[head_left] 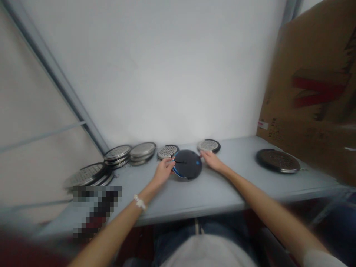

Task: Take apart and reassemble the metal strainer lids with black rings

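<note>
A dark, flat round disc (189,168) with a shiny blue-lit left edge is held up over the grey table, tilted towards me. My left hand (164,168) pinches its left edge, thumb on top. At the upper right edge of the disc is my right hand (210,160), its fingers closed on the rim; the fingertips are partly hidden. Just behind the disc lie a round perforated metal plate (167,151) on the left and another perforated plate (208,145) with a black edge on the right.
Stacked round metal plates (118,152) stand along the back left, beside another stack (143,150) and a nearer one (89,174). A dark perforated disc (278,160) lies at the right. A large cardboard box (308,111) borders the grey table (230,189). Behind is a white wall (178,66).
</note>
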{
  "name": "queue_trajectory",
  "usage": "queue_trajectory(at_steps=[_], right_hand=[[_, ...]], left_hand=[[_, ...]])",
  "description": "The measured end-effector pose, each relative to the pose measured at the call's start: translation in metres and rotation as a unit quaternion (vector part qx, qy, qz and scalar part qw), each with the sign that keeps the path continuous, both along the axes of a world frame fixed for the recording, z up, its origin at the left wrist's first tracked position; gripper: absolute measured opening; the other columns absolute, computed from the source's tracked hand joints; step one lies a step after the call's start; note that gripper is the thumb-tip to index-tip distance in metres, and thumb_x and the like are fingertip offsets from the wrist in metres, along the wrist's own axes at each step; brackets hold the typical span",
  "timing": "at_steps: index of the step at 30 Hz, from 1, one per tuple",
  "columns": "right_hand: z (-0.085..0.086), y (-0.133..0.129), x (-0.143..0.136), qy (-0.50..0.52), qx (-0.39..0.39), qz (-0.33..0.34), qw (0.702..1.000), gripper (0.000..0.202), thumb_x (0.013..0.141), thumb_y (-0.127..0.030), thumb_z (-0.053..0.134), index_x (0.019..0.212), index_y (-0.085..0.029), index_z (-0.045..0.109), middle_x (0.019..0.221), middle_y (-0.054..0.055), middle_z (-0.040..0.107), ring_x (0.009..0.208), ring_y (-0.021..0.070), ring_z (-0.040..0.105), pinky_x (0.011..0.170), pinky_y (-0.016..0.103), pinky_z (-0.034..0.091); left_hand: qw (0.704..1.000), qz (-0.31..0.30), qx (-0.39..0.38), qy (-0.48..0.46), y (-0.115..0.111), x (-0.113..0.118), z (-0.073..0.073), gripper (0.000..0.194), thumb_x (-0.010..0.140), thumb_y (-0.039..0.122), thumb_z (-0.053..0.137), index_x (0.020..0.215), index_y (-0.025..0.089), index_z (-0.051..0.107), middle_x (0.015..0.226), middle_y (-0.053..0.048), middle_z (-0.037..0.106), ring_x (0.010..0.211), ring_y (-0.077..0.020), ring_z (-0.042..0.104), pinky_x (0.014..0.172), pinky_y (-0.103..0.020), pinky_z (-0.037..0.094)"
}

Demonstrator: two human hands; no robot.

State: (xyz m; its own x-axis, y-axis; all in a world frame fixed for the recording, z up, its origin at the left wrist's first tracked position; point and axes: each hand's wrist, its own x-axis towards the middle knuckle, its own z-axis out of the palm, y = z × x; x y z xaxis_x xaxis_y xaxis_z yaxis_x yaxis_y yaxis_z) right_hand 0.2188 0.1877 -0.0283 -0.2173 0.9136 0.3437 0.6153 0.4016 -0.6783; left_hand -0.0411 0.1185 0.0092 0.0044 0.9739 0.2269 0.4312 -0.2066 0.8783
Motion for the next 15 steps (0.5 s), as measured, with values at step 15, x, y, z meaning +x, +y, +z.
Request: queue_trajectory(at_steps=[15], right_hand=[[0.002,-0.019,-0.013,-0.140,0.004,0.030,0.990,0.030,0.101,-0.035,0.046,0.109,-0.019,0.070,0.102,0.009,0.076,0.095,0.0212,0.067,0.081,0.026,0.042]], left_hand=[[0.967,-0.184,-0.050,0.167,-0.077,-0.002,-0.005,0.054,0.087,0.034,0.061,0.137,0.017,0.051,0.074,0.002,0.064,0.066,-0.0163,0.060,0.064,-0.026,0.045]])
